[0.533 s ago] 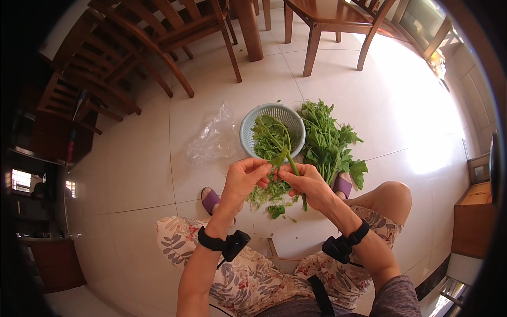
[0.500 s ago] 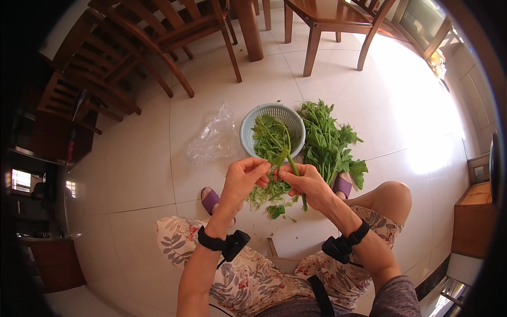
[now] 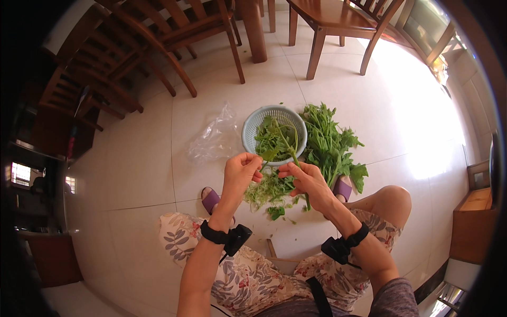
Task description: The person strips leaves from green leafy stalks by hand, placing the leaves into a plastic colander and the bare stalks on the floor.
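My right hand (image 3: 311,182) holds a long green stem (image 3: 293,153), gripped between thumb and fingers, its upper end reaching over the basket and its lower end hanging below the hand. Close by on the left, my left hand (image 3: 242,171) is closed in a pinch on a thin leaf stalk (image 3: 264,165); a leaf (image 3: 271,154) shows just above it. Beyond the hands stands a round grey-blue plastic basket (image 3: 247,132) with leafy greens (image 3: 269,134) inside. Stringy green peelings (image 3: 259,195) lie on the floor beneath my hands.
A heap of leafy greens (image 3: 327,140) lies right of the basket, beside my purple slipper (image 3: 343,188). A crumpled clear plastic bag (image 3: 214,137) is on the left. Wooden chairs (image 3: 332,21) stand farther off on the tiled floor (image 3: 132,174).
My hands have drawn slightly apart, and the fingers of my right hand have loosened a little around the stem. The view has shifted slightly.
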A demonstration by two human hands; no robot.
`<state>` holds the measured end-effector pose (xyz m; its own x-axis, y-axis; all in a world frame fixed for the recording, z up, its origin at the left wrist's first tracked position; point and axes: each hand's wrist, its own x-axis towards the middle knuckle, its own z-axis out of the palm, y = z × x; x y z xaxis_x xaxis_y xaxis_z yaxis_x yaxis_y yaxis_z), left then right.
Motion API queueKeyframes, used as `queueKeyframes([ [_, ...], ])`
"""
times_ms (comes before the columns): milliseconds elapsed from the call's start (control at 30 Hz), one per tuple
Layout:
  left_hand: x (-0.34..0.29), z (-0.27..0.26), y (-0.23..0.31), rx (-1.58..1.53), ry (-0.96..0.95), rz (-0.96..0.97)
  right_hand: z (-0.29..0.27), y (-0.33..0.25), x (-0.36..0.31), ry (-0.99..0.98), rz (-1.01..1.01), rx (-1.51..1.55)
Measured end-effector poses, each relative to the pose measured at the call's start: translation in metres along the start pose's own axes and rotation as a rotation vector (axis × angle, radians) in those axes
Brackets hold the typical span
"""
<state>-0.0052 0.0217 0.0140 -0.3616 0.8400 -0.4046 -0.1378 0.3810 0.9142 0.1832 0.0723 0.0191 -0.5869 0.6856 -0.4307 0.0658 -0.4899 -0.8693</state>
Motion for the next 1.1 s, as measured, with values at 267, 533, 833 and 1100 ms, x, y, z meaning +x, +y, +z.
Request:
queueKeyframes([
  [267, 0.037, 0.024, -0.007, 0.183, 0.214, 0.48, -0.009, 0.001, 0.0, -0.052, -0.04, 0.075],
  [533, 0.015, 0.037, 0.017, 0.283, -0.066, 0.332, -0.01, 0.0, 0.001, -0.006, -0.074, -0.07],
  [833, 0.015, 0.033, 0.005, -0.078, -0.249, 0.136, -0.005, 0.004, 0.006, 0.067, -0.268, -0.37],
  [1100, 0.001, 0.025, 0.008, 0.447, -0.175, 0.324, -0.009, -0.017, -0.001, 0.398, -0.732, -0.777],
])
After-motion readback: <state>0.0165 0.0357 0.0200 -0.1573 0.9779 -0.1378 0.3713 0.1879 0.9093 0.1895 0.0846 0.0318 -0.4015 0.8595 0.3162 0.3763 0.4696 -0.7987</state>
